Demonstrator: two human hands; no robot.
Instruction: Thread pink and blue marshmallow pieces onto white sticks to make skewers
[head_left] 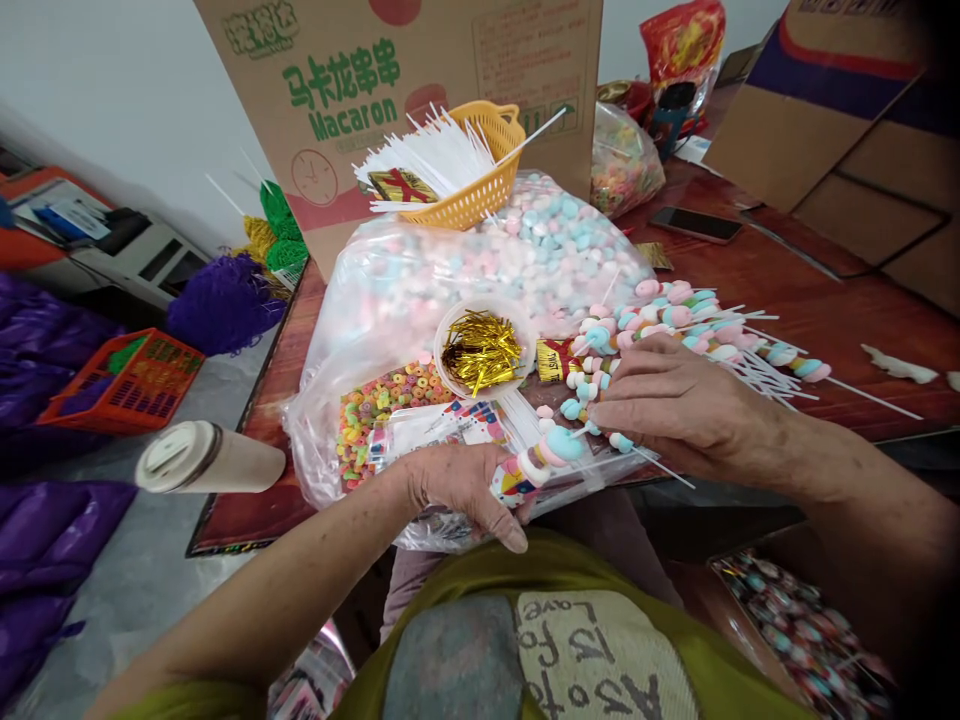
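My left hand [465,490] is closed around a small printed clear bag [510,480], held at the table's near edge over a stack of such bags [442,425]. My right hand [675,405] pinches a white stick threaded with pastel marshmallow candies [559,447], its candy end meeting the bag's mouth. Just beyond the right hand lies a pile of finished candy skewers [690,320]. A white bowl of gold twist ties [480,350] stands between the hands and the large bag of pastel candies [487,265].
A yellow basket of white sticks [465,180] sits before a "Macaron" cardboard box [360,90]. Colourful ring candies [375,400] fill a bag at left. A phone [696,224] lies on the red table [825,310]. A tan cup [210,457] lies left; more boxes stand at right.
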